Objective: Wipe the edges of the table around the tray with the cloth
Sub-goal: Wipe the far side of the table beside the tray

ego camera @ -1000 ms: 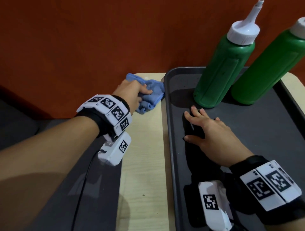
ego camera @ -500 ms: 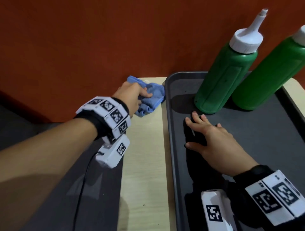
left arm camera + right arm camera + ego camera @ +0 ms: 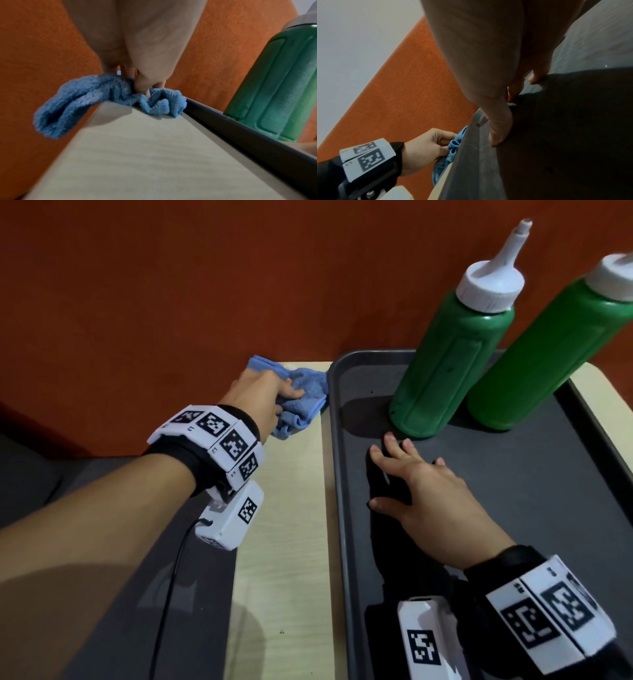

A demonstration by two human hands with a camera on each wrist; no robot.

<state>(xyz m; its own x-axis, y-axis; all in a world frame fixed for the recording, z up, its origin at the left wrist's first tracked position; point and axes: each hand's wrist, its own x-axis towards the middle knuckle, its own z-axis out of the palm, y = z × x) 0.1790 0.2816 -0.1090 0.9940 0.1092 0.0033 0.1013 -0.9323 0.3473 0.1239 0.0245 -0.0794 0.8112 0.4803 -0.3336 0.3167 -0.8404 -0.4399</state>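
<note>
At the far left corner of the pale wood-grain table (image 3: pixel 281 542), the left hand (image 3: pixel 255 397) is bunching a crumpled blue terry cloth (image 3: pixel 305 402) and pressing it down onto the surface. Its fingertips are hiding under the folds, so only the thumb is showing from above. The cloth is fluffy and creased into several ridges; the left wrist view is showing one end of it (image 3: pixel 68 105) hanging past the far edge of the table while the other end is lying against the rim of the dark grey rectangular plastic tray (image 3: pixel 248 129), with the thumb digging into the middle.

That tray (image 3: pixel 346 508) is covering most of the table, its near end running out of the head view. The right hand (image 3: pixel 421 491) is lying flat inside it, fingers spread and relaxed, gripping nothing, with the fingertips and thumb touching the tray floor in the right wrist view (image 3: pixel 498 134).

Standing upright in the far part of the tray are two green plastic squeeze bottles with white caps. The left bottle (image 3: pixel 452 357) is showing its pointed white nozzle, and it is standing just beyond the right hand's fingertips. The right bottle (image 3: pixel 561 350) is being cut off at the picture's edge, its top out of sight. The two are standing close together; whether they touch is hard to tell.

Behind everything, an orange-red wall (image 3: pixel 205 285) is filling the background.
</note>
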